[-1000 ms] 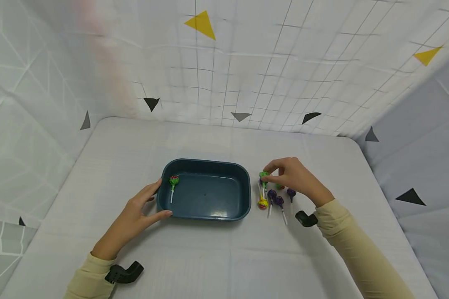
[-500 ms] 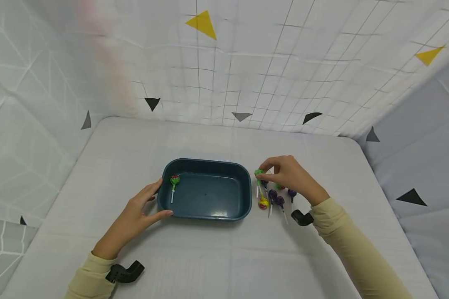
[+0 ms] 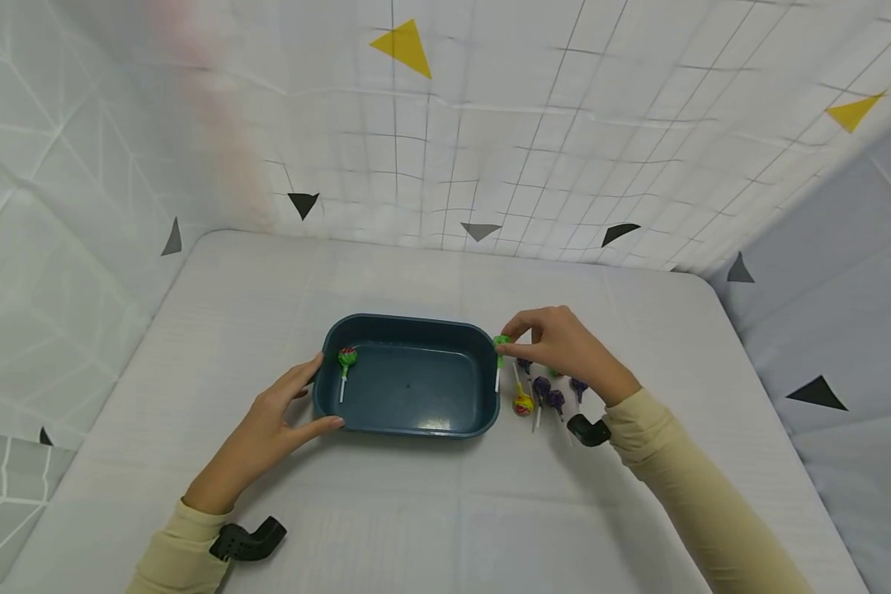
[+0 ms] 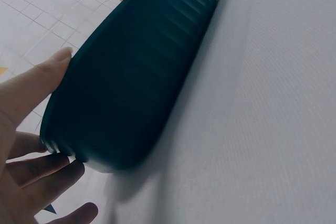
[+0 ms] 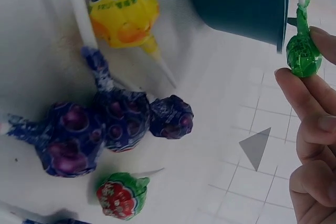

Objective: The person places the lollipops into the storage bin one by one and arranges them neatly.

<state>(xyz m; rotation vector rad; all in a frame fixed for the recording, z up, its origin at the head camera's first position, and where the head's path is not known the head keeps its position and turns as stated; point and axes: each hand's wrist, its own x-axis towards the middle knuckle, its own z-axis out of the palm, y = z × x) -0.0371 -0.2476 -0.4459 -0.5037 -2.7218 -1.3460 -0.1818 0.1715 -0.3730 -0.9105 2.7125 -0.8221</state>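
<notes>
My left hand (image 3: 265, 437) rests with spread fingers against the left end of a dark teal plastic tray (image 3: 408, 434). In the left wrist view, the fingers of that hand (image 4: 31, 177) touch the tray's outer wall and rim. A green-wrapped lollipop (image 3: 342, 361) lies inside at the left. Between thumb and fingertips my right hand (image 3: 560, 342) pinches another green lollipop (image 5: 303, 56) by its head, stick hanging down, at the tray's right rim. Beneath and beside this hand lie a yellow lollipop (image 5: 126, 14), several purple lollipops (image 5: 68, 140) and a red-green lollipop (image 5: 122, 196).
A white cloth covers the table (image 3: 386, 511). Behind it stands a white grid-patterned backdrop (image 3: 483, 148) with coloured triangles. Black wrist cameras sit at the left sleeve (image 3: 247, 540) and right sleeve (image 3: 589, 431).
My right hand has moved left with the green lollipop, from above the pile to the tray's right rim. The left hand and the tray have stayed in place.
</notes>
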